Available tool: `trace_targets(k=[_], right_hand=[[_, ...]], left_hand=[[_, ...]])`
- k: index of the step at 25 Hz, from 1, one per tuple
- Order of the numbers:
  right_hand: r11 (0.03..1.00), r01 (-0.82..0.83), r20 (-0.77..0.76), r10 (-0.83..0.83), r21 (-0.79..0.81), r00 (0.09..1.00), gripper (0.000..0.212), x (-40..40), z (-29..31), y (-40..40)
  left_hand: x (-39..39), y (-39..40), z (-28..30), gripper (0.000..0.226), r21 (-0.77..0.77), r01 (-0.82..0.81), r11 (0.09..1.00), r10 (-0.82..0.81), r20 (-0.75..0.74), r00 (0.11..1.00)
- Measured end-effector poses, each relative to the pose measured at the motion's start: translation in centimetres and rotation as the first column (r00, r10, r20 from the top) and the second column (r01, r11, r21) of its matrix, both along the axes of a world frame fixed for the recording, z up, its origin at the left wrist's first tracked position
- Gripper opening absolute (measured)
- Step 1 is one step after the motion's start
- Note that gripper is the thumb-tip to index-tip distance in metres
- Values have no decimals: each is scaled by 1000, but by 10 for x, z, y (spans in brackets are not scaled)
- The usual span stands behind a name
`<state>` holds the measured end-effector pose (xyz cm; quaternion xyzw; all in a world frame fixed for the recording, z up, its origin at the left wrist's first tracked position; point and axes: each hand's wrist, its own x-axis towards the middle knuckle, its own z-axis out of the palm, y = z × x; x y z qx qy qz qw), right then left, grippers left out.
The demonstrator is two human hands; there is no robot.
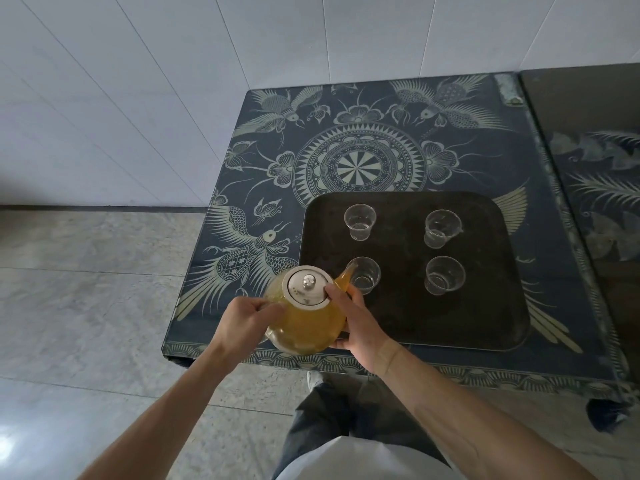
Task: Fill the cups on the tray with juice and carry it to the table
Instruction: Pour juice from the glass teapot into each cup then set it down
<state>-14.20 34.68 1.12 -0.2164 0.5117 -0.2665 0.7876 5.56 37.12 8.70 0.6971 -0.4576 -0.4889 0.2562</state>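
White tiled wall and grey marbled floor frame a low dark worktop (pixel 346 140) w/ pale bird-and-mandala pattern; a second dark surface (pixel 588 150) sits just beside it on the right. On the worktop's near-right part lies a black square tray (pixel 485 323), rounded corners, w/ four clear plastic cups in a 2x2 grid, all upright and apart from each other, none w/ juice yet.

Glass teapot (pixel 304 323) full of orange juice hangs over the tray's near-left edge, tilted toward the near-left cup (pixel 367 277). Spout tip is right at that cup's rim; can't tell if liquid is flowing yet. Left hand (pixel 242 322) grips the handle side, fingers curled round it. Right hand (pixel 360 327) cups the pot's belly from the right, fingers wrapped on the glass, thumb up against the edge of the white lid (pixel 308 285).

Step in hand, as I judge it: first pour. To do it well: keep spout inside the rim, tip slowly w/ the left hand, let the right steady the weight and hold the lid on. Cups look light, so don't nudge them w/ the spout. Stop short of the brim, since the tray must be carried after. Then near-right cup (pixel 443 275), far-left cup (pixel 360 221), far-right cup (pixel 441 226).
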Motion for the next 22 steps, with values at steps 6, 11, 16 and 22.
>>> trace_targets(k=[6, 11, 16, 22], right_hand=[[1000, -6, 24, 6, 30, 1000, 91, 0, -8, 1], [996, 15, 55, -20, 89, 998, 75, 1, -9, 1], [992, 7, 75, -16, 124, 997, 73, 1, -5, 0], [991, -1, 88, -11, 132, 996, 66, 1, -8, 1]], left_hand=[[-5, -5, 7, 39, 28, 19, 999, -21, 75, 997], [-9, -13, 11, 49, 73, 21, 997, -32, 145, 989], [-12, -17, 12, 50, 89, 22, 996, -39, 195, 980], [-15, -17, 13, 38, 99, 4, 995, -28, 244, 969]])
